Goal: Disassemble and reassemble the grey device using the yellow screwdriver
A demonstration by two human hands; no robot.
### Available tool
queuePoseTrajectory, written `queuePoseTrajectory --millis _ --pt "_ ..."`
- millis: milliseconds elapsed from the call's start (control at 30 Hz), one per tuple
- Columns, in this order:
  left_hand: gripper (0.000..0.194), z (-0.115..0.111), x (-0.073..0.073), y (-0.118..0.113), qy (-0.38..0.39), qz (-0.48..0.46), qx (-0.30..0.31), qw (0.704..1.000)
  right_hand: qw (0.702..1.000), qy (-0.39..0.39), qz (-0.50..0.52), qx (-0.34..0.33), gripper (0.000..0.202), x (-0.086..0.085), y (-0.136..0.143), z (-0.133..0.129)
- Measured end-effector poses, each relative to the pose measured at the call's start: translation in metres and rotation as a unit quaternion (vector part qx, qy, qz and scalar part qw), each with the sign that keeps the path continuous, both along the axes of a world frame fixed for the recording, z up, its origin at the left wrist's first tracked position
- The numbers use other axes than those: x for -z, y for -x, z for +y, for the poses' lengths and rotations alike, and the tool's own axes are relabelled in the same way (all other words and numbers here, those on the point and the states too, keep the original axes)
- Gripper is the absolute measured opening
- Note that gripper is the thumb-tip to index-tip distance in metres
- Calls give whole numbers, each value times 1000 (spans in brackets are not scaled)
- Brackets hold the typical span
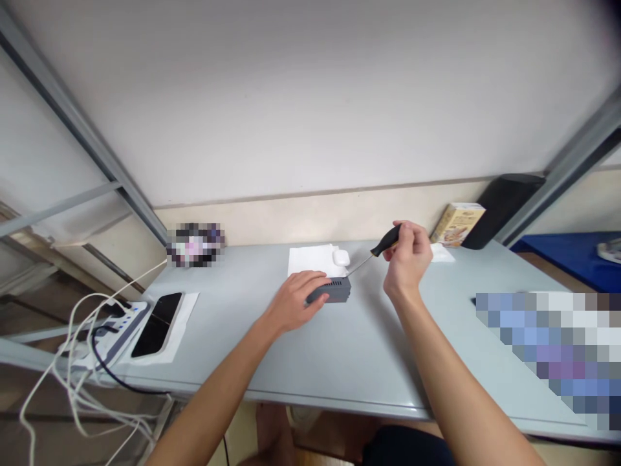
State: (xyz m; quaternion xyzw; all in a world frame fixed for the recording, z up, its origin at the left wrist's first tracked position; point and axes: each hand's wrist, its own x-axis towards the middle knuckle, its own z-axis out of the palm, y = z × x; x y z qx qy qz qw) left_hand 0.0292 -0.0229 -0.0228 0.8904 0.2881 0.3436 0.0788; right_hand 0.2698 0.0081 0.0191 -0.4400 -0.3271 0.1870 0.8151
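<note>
A person at a pale desk [330, 362] held a small grey vented box [340, 294] near the middle of the desktop, the left hand [297, 303] wrapped over its left end. The right hand [409, 255] gripped the black handle of a screwdriver [382, 245], its tip at the box's upper right corner, though whether metal met casing was too small to tell. Careful work there called for a firm brace on the box, fingers clear of the tip and light pressure, since a shaft that slanted could skid. The screwdriver pointed left and downward; the box lay with its long axis side to side, roughly along the desk's front edge, slots on top.
</note>
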Motion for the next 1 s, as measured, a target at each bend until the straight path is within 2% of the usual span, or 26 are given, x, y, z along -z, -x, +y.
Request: queuePoseTrajectory --millis 300,400,533,633,700,800,1000 --pt "29 2 1 0 35 10 11 999 997 -17 -52 -47 44 -4 6 -6" --pt "30 2 1 0 45 0 19 999 988 -20 -79 -130 45 -8 6 -12" --pt "30 3 1 -1 55 -10 28 998 958 -13 -85 -272 46 -17 4 -20" --pt "31 4 2 -1 56 -16 28 998 941 -2 -94 -326 43 -22 1 -24" --pt "31 4 2 -1 56 -20 26 998 937 10 -111 -331 43 -23 0 -24" --pt "30 3 0 -1 55 -23 26 998 946 23 -118 -301 46 -21 1 -21" --pt "29 4 -3 4 59 -32 17 998 973 70 -54 -214 48 -12 1 -13"
